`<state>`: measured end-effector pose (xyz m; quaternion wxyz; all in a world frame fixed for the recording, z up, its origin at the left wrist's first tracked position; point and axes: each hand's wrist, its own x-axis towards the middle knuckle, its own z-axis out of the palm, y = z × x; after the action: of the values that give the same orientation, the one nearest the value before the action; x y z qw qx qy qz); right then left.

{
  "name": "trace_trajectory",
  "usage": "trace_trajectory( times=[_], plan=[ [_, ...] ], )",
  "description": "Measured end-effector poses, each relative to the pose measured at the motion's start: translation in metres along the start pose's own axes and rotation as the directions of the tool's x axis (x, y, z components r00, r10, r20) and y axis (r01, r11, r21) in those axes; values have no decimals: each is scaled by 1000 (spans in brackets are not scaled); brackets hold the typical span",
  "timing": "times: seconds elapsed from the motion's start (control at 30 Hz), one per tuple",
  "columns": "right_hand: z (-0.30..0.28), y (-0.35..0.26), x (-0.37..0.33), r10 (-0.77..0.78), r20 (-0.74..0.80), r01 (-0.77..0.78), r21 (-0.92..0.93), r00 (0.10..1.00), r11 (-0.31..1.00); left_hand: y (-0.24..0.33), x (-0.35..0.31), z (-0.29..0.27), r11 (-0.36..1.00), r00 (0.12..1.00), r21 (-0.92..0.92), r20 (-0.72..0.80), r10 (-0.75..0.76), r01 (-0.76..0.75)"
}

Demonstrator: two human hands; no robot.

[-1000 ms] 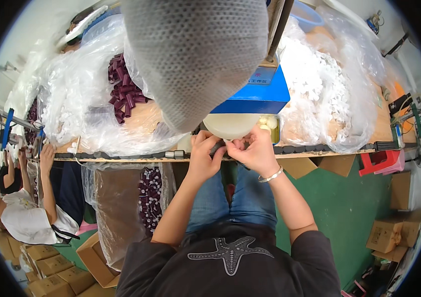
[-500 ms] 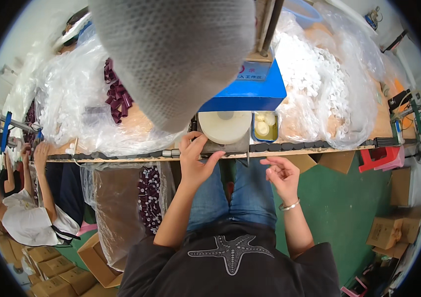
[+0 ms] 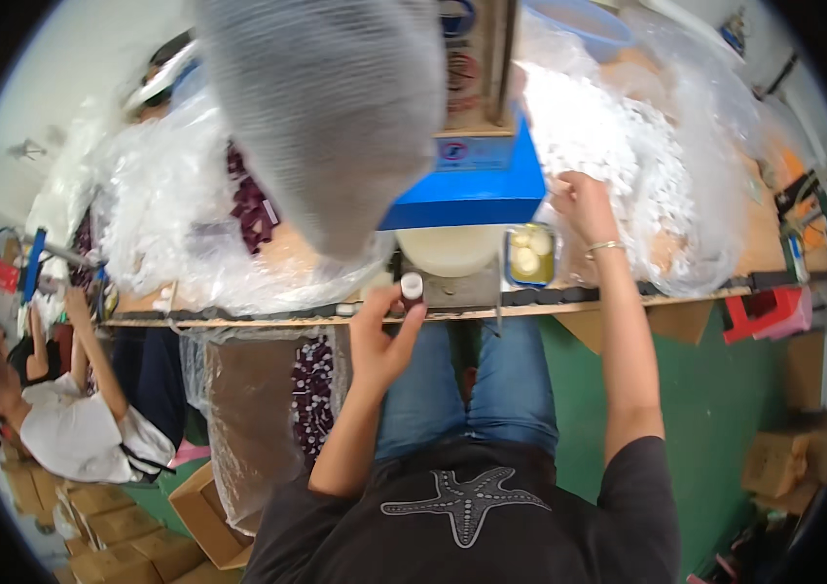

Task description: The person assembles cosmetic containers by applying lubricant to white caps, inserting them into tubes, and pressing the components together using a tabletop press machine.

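At the table's front edge, my left hand [image 3: 379, 341] pinches a small dark purple tube [image 3: 409, 304] whose upward end is white. Stretched out to the right, my right hand [image 3: 584, 206] is at the near edge of a heap of small white plastic pieces [image 3: 618, 146]. Its fingers are bent together, and what they hold, if anything, is lost against the white heap. Between my hands are a pale round disc [image 3: 448, 251] under a blue machine housing [image 3: 472, 202] and a small blue-rimmed tray [image 3: 552, 268] with several cream-coloured round lumps.
Purple tubes [image 3: 253, 204] lie heaped on plastic sheeting at the left. A pale mesh cover [image 3: 326, 107] hides the upper middle. Below the table edge, a plastic-lined box [image 3: 248, 409] holds finished-looking pieces. A co-worker [image 3: 78, 423] sits far left; a red stool [image 3: 754, 316] stands right.
My right hand has moved from in front of the table edge up to the white heap. My left hand, with fingers spread before, now holds a purple tube. The view has shifted slightly.
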<state>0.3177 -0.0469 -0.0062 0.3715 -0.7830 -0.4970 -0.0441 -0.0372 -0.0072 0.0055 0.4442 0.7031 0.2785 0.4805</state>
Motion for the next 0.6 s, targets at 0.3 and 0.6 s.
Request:
trace_trajectory(
  times=[0.3, 0.6],
  plan=[
    [-1, -7, 15, 109, 125, -85, -182, 986, 980, 12, -59, -191, 167, 618, 986, 136, -774, -8],
    [-14, 16, 12, 98, 41, -103, 144, 994, 984, -57, 133, -117, 541, 953, 806, 90, 289, -240]
  ],
)
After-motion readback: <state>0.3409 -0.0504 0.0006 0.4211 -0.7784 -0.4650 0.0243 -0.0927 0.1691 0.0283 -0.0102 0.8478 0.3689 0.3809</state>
